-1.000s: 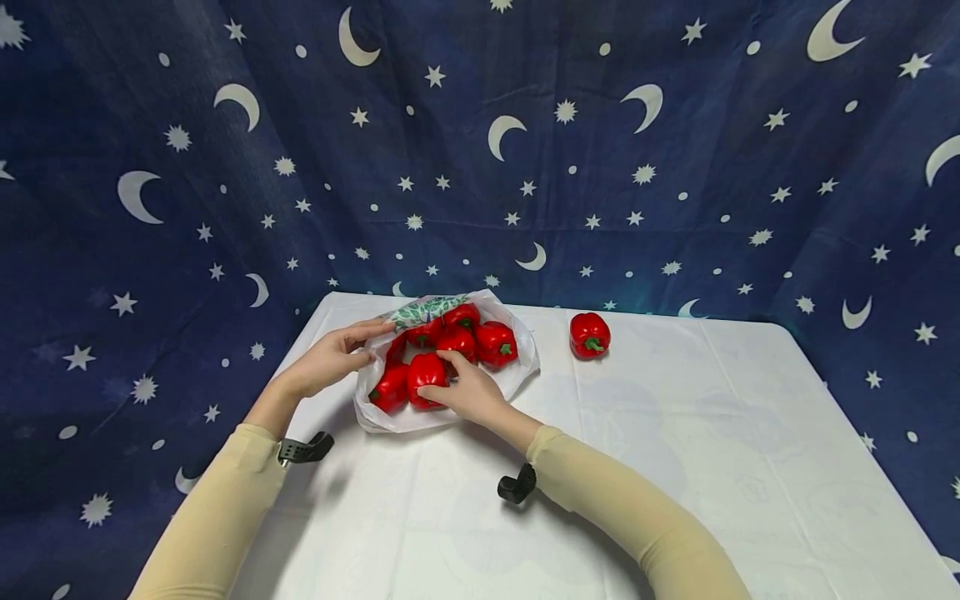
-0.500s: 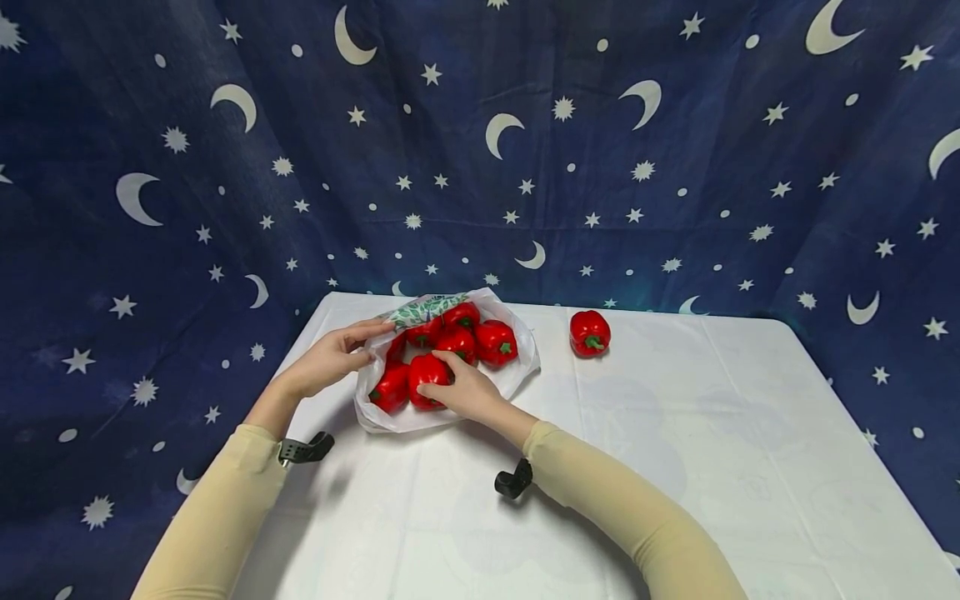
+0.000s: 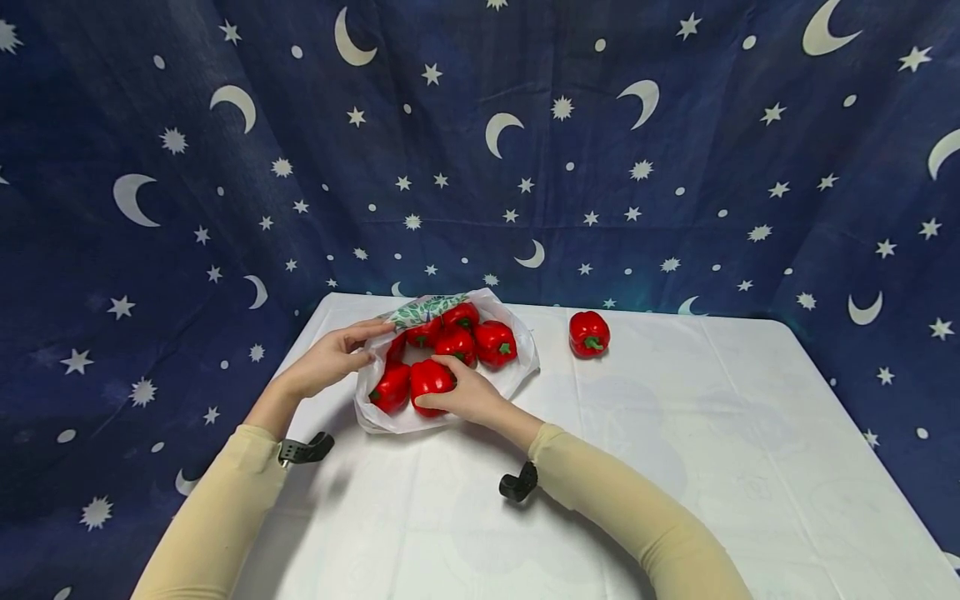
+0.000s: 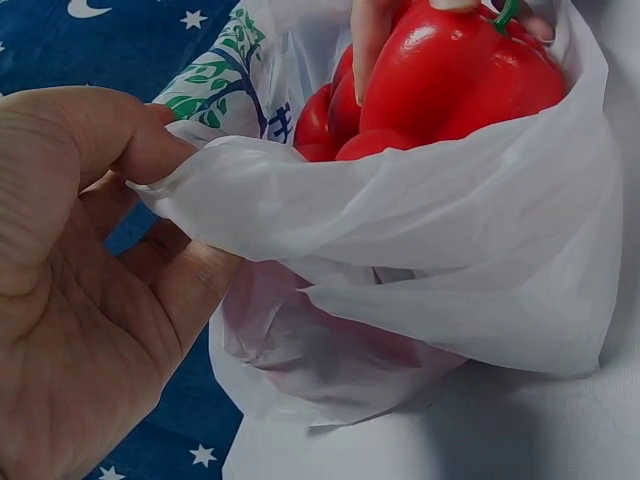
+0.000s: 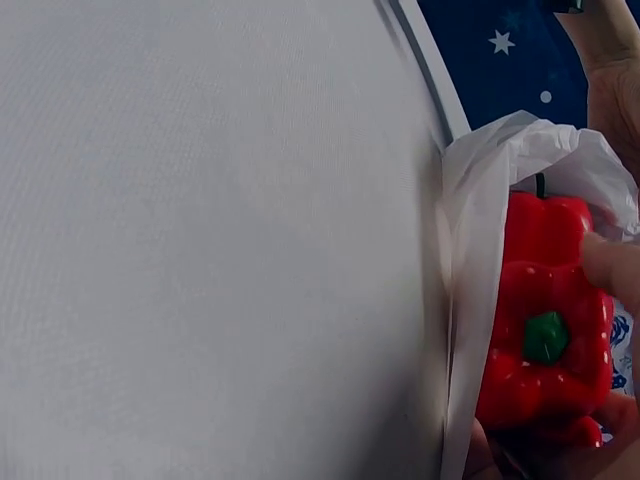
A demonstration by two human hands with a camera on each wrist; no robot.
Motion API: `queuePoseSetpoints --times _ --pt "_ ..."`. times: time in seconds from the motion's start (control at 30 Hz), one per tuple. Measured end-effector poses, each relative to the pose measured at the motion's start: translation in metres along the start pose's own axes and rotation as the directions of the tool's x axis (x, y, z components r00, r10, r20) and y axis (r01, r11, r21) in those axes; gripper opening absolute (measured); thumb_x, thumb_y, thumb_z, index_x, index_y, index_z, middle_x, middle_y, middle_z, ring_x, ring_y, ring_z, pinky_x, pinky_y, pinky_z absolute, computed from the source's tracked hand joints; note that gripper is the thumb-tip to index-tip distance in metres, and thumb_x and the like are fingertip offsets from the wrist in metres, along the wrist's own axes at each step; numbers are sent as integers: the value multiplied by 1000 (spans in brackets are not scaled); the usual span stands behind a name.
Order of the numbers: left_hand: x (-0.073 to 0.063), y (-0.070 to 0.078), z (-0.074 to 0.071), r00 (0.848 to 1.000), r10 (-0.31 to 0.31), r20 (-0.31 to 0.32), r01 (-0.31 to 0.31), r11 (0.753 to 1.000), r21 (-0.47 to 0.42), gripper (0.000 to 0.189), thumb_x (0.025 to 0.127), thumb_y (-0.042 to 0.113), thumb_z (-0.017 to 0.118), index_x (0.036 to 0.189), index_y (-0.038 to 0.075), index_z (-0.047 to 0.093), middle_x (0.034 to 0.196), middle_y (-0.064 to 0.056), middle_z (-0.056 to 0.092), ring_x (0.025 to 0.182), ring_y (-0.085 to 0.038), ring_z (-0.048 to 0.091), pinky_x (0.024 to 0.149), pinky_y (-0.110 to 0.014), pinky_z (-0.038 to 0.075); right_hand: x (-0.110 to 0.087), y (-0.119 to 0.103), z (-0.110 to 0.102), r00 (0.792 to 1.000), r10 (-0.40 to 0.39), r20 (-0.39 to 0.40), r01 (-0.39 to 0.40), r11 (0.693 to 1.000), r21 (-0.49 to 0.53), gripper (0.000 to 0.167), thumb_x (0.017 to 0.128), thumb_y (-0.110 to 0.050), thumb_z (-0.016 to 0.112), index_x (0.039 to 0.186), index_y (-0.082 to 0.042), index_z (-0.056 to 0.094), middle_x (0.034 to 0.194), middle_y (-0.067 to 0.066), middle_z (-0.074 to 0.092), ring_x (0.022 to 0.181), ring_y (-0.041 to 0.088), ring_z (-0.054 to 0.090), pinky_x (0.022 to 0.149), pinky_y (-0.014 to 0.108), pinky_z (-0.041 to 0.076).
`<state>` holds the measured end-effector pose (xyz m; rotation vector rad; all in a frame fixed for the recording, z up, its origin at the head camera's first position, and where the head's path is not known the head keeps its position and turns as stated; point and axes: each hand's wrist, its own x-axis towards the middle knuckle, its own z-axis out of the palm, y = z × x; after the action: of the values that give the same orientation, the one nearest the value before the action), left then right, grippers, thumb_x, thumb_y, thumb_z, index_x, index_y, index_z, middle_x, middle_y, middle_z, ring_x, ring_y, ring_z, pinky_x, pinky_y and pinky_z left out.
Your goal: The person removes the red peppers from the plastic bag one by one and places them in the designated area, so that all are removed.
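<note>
A white plastic bag (image 3: 408, 423) with a green leaf print lies open at the back left, several red bell peppers inside it. My left hand (image 3: 330, 360) pinches the bag's rim at its left side; the left wrist view shows the rim between thumb and fingers. Inside the mouth of the bag, near its front, my right hand (image 3: 471, 395) grips a red bell pepper (image 3: 432, 382) between thumb and fingers. That pepper's green stem (image 5: 546, 338) faces the right wrist camera. Another bell pepper (image 3: 392, 388) sits just left of the held one.
A single red bell pepper (image 3: 589, 335) stands on the table right of the bag. A white cloth (image 3: 660, 467) covers the table. Behind and to the left hangs a dark blue curtain (image 3: 450, 150) with moons and stars. Black wrist mounts (image 3: 306, 448) jut out from both sleeves.
The right hand has shifted the held bell pepper slightly to the right and toward the front of the bag. The left hand stays in place on the rim.
</note>
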<state>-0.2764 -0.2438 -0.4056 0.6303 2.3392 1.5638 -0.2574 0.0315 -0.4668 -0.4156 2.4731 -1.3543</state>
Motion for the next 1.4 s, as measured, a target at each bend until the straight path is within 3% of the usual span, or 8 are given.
queuePoseSetpoints --times 0.2,0.63,0.83,1.07,1.4 --pt "-1 1 1 1000 6 -4 -6 1000 5 53 98 -6 51 150 3 51 165 -16 28 151 -40 24 100 -15 42 0 -1 2 1000 -1 -6 1 1000 12 93 77 -41 87 156 -24 42 141 10 57 124 32 56 102 51 48" --pt "1 2 1 1000 -5 -3 5 999 37 48 100 -2 51 146 8 58 164 -11 31 153 -30 20 99 -16 43 -1 1 -1 1000 3 -16 -1 992 130 89 75 -32 90 152 -22 45 139 11 55 124 32 54 101 49 50" --pt "2 1 1 1000 -10 3 10 998 55 46 100 -1 51 145 5 59 165 -11 30 153 -31 20 101 -17 41 -3 2 -7 1000 -5 -19 8 987 162 88 75 -30 90 151 -22 46 138 10 55 123 32 55 99 48 51" --pt "2 0 0 1000 -25 1 25 997 71 45 101 0 51 145 4 58 165 -8 29 153 -30 21 112 -45 37 -8 2 -13 999 -14 -29 18 988 154 88 75 -31 90 151 -23 46 136 8 55 120 29 55 97 45 53" --pt "-1 -1 0 999 -25 -25 28 990 138 43 101 3 54 143 6 61 164 -8 32 152 -32 24 108 -31 41 -21 -1 -34 998 -5 -55 14 986 167 88 75 -31 91 151 -27 46 137 8 53 123 30 53 97 47 53"
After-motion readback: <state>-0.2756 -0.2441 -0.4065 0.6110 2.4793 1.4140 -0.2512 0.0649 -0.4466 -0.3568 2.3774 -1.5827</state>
